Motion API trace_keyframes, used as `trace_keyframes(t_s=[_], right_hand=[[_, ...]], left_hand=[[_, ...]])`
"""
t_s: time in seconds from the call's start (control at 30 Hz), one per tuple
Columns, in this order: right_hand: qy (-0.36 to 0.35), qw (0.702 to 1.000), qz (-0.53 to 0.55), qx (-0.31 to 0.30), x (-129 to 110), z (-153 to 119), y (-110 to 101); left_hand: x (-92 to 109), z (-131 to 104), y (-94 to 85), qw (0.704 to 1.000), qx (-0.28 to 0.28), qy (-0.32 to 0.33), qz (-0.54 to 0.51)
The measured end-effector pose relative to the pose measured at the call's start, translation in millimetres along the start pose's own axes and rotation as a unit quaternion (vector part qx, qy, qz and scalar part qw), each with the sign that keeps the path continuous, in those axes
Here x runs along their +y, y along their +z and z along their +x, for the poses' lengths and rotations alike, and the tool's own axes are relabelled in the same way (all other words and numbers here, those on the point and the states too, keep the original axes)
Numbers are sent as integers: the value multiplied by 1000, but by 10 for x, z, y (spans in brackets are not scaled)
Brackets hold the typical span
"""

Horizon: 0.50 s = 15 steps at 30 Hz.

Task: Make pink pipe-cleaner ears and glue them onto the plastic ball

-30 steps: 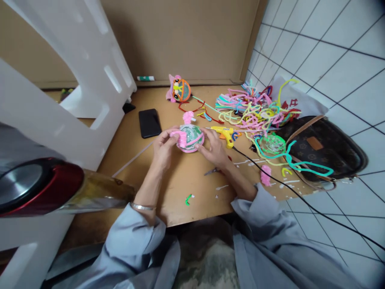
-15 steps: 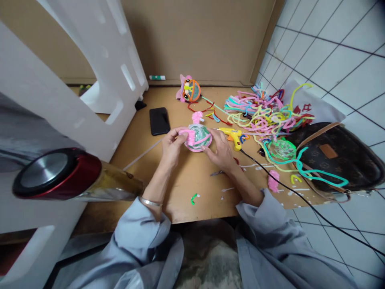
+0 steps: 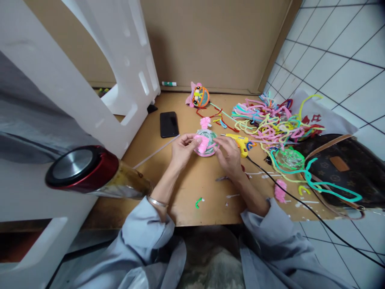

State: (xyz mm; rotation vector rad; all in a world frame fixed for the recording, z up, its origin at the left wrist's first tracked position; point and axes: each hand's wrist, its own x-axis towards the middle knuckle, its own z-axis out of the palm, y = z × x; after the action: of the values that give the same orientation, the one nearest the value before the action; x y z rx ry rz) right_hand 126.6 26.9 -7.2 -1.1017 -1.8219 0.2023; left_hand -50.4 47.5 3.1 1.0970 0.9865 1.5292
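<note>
A round craft ball (image 3: 211, 137) with green and white swirls and pink pipe cleaner trim is between my two hands, just above the table. My left hand (image 3: 183, 151) pinches a fuzzy pink pipe cleaner piece (image 3: 202, 142) between thumb and fingers, against the ball's left front. On the other side, my right hand (image 3: 231, 157) has its curled fingertips on the ball's right edge and steadies it. A small pink fuzzy shape (image 3: 205, 123) lies right behind the ball. Next to my right hand rests a yellow glue gun (image 3: 240, 143), its black cord trailing right.
A finished-looking ball figure with eyes (image 3: 201, 96) sits at the back. Heaped pipe cleaners (image 3: 270, 120) and a brown handbag (image 3: 345, 168) fill the right. To the left are a black phone (image 3: 169, 124) and a large red-lidded bottle (image 3: 99, 170). Green scrap (image 3: 197, 202) lies in front.
The view has shifted, so everything sits further right. My left hand has brought the pink piece further over the front of the ball. My right hand stays at the ball's edge.
</note>
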Motion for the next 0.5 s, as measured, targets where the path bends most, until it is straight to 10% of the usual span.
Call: trace_keyframes(t_s=[0.5], right_hand=[[47, 993, 76, 75, -94, -66, 142]], left_hand=[[41, -108, 89, 994, -42, 39, 91]])
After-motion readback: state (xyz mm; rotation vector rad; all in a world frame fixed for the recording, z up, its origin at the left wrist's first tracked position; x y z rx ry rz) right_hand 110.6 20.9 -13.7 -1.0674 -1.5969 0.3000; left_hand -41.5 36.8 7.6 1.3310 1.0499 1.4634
